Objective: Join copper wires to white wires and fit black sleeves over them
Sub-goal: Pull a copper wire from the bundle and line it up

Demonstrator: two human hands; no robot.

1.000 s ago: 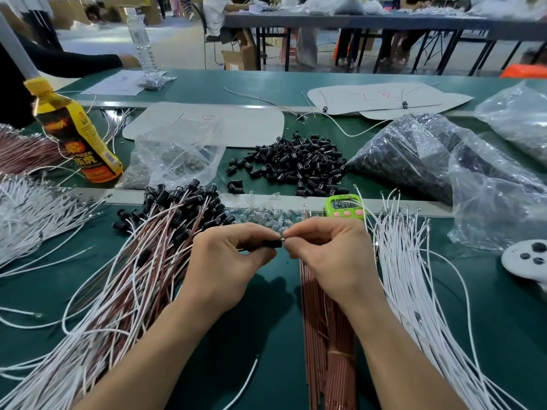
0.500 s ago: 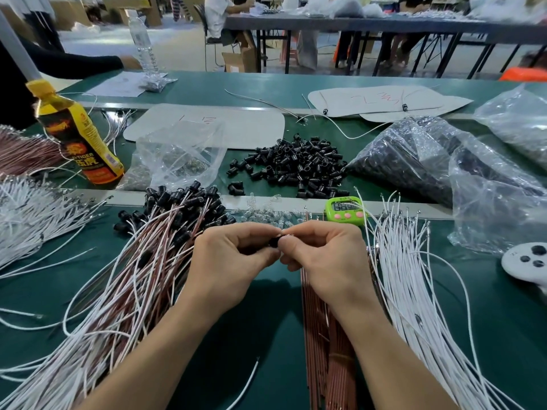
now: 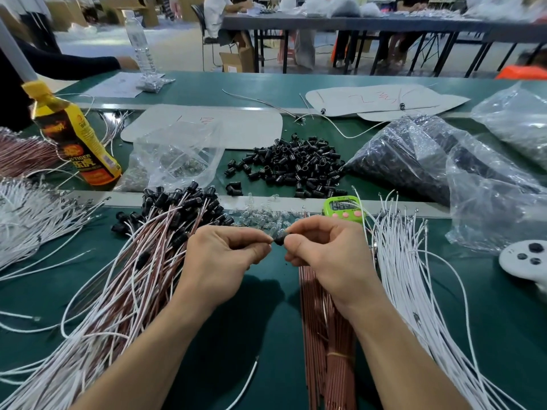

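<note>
A small black sleeve (image 3: pixel 279 239) sits pinched between the fingertips of my left hand (image 3: pixel 225 255) and my right hand (image 3: pixel 325 255), over the green table. The wires it belongs to are hidden inside my fists. Under my right wrist lies a tied bundle of copper wires (image 3: pixel 325 335). White wires (image 3: pixel 414 276) fan out to the right. On the left is a heap of joined copper-and-white wires (image 3: pixel 124 291) with black sleeves at their far ends. Loose black sleeves (image 3: pixel 287 170) are piled behind.
A yellow drink bottle (image 3: pixel 74 137) stands far left. Clear plastic bags (image 3: pixel 444 167) of parts fill the right side, another bag (image 3: pixel 174 158) the middle left. A green timer (image 3: pixel 343 207) sits behind my hands, a white controller (image 3: pixel 524 258) at right. Another person's sleeve reaches in far left.
My hands have closed together around the black sleeve and shifted slightly; the sleeve now shows less between my fingertips than a second ago.
</note>
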